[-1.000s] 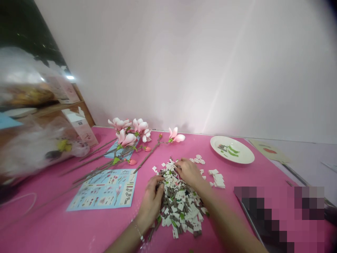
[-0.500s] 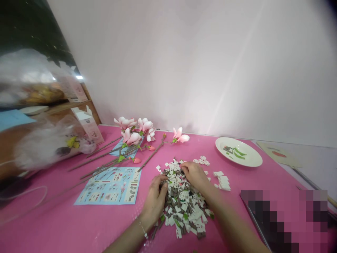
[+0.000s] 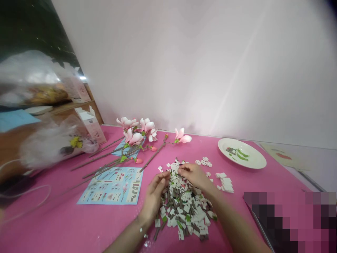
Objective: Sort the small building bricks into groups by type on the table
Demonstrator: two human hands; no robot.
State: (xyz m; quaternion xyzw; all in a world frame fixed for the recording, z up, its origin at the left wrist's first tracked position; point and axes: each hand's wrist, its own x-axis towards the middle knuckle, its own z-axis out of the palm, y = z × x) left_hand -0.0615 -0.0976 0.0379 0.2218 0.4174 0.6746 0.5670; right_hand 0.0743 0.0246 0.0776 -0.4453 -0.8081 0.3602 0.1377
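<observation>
Hands over the bricks here! The left hand (image 3: 154, 198) is curving half-closed at the edge of the heap of white and brown building bricks (image 3: 185, 211), the right hand (image 3: 193, 175) is resting curled on top; any grip, I can't tell. The heap is sitting mid-way along the pink table (image 3: 52, 214).

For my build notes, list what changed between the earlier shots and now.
The left hand lifted slightly at the edge of the heap of white and brown plastic bricks, its fingers opening; any held pieces cannot be made out. The right hand stayed on the heap. The whole view slid right. The white plate, blue instruction sheet and pink magnolia stems stayed put.
</observation>
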